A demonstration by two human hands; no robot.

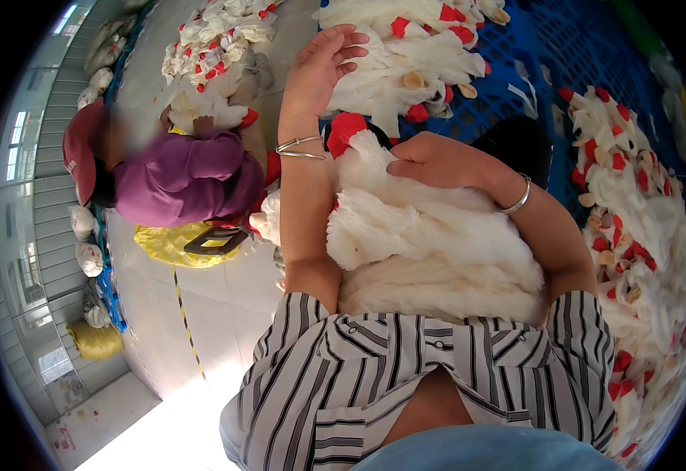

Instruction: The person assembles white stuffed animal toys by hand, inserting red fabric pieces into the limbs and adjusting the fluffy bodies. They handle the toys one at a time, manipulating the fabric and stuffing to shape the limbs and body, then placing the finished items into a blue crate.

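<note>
Across my lap lies a white plush piece [429, 220], limp and long-furred, with a red tip [346, 133] at its upper left end. My right hand [441, 161] is on its upper edge, with the thumb toward the red tip and the fingers closed on the fur; the fingertips are partly hidden. Raised to the left, above the red tip, is my left hand [327, 63], with nothing in it and its fingers loosely bent and apart. Just ahead of it, a pile of similar white plush pieces [405, 67] with red and tan parts lies on blue plastic pallets.
A blue slatted pallet [515, 39] stands ahead and to the right. Along the right spreads another heap of white plush [641, 212]. At left a person in purple [186, 169] sits near a yellow bag [158, 243], with more plush [217, 39] beyond.
</note>
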